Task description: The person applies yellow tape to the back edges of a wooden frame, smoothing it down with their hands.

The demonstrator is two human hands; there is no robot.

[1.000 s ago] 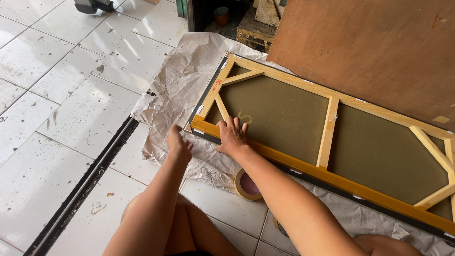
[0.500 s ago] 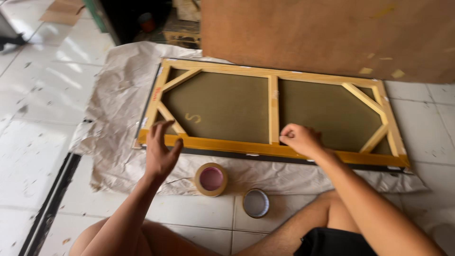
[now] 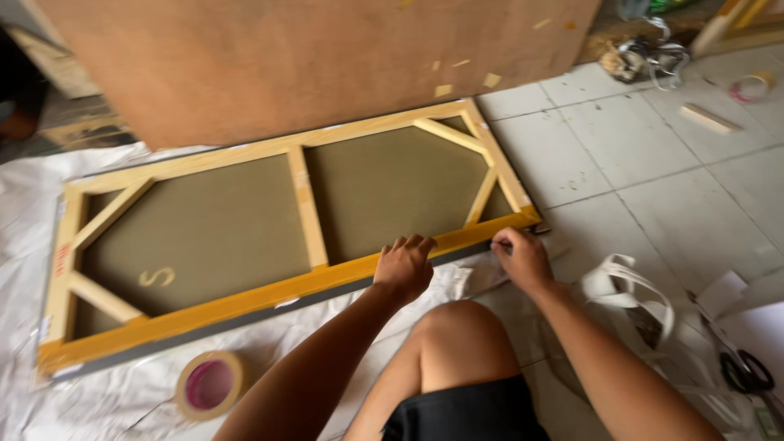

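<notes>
Item: stretched canvas on wooden frame (image 3: 306, 220), face down on white paper sheeting (image 3: 73, 392) over a tiled floor, occupying the centre of the view from 9 o'clock to 3 o'clock. Back of frame exposed: one upright centre bar, diagonal corner braces, olive-brown canvas reverse. Yellow tape (image 3: 245, 298) lies along the whole near edge rail, from the corner at 8 o'clock to the corner at 3 o'clock, smooth over most of its run. Left hand (image 3: 404, 268): open, fingers spread, pressing flat on the taped rail just right of the centre bar, grasping nothing. Right hand (image 3: 523, 257): fingers pinched together at the right end of the tape beside the frame corner; what, if anything, the pinch holds is too small to tell. Progress, as judged: near long edge covered, with its end at the right corner under attention; the three other rails show bare wood. Accessories: tape roll (image 3: 210, 384) on the sheeting at 7 o'clock; scissors (image 3: 745, 371) at 4 o'clock; large plywood board (image 3: 327, 57) at 12 o'clock, beyond the frame.
</notes>
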